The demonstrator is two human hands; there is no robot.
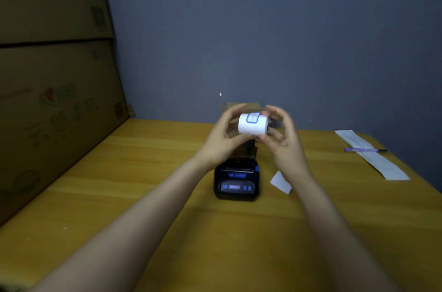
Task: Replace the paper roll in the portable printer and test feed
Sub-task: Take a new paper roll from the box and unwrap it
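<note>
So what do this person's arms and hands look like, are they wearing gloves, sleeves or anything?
No gloves and no sleeves show. Both forearms are bare right to the bottom edge of the picture. The left hand and the right hand are bare too. I see no watch, bracelet or ring on them, though the picture is dim and slightly blurred, so something small could escape notice.

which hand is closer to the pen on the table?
Right. The right hand is on the paper roll, on the side toward the pen lying far right on the table. The left hand holds the roll's opposite end, farther away.
</note>
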